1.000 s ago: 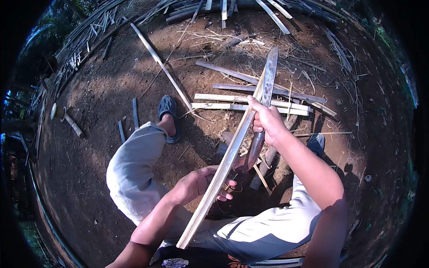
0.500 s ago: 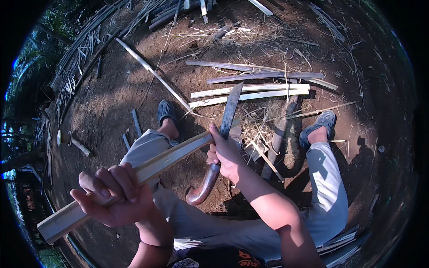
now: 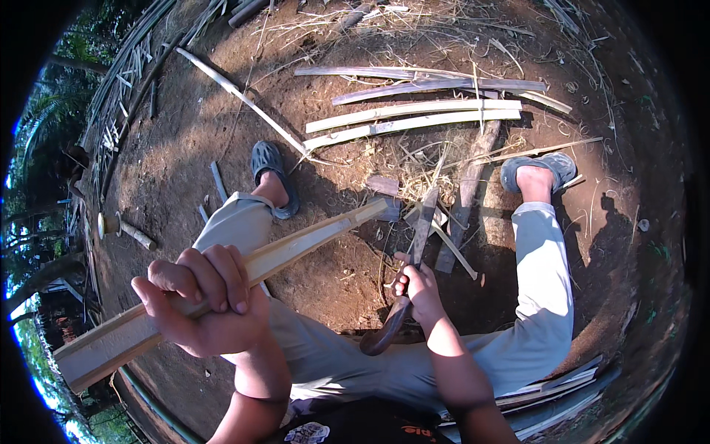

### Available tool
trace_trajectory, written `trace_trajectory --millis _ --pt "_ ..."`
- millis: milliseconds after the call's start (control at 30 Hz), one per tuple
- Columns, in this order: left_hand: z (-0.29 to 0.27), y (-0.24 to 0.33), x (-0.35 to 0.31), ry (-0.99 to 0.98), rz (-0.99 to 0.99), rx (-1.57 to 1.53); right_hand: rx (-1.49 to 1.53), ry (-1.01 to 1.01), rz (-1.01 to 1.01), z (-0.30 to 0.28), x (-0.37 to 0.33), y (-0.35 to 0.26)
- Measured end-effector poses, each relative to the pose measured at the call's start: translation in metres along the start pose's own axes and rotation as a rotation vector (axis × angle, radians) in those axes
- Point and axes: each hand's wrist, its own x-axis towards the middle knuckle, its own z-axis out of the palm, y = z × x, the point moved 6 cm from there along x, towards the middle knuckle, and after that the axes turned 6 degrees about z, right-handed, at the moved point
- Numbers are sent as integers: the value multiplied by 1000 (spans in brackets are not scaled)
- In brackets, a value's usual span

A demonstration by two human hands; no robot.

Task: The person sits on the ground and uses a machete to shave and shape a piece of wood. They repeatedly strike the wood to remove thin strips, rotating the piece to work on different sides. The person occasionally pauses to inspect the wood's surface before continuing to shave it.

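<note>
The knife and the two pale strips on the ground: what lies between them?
In the head view, a tangle of thin shavings lies between the knife and the pale strips.

We see the left grip (image 3: 207, 300) closed around a pale split strip (image 3: 310, 240) slanting above the left leg (image 3: 235, 226), the right grip (image 3: 421, 291) wrapped around a knife (image 3: 424, 235) whose blade points forward, and further strips (image 3: 444, 120) lying on soil (image 3: 318, 285) beyond the shod feet (image 3: 546, 172).

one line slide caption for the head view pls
Left hand grips a split strip, right hand a long-bladed knife, with more strips lying on the dirt ahead.
</note>
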Motion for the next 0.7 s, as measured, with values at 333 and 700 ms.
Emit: trace_trajectory --millis 333,700 --pt "25 -41 8 -109 -17 -85 -167 73 -159 5 5 -30" --pt "21 -53 8 -104 -50 -53 -521 124 -302 21 -10 -17"
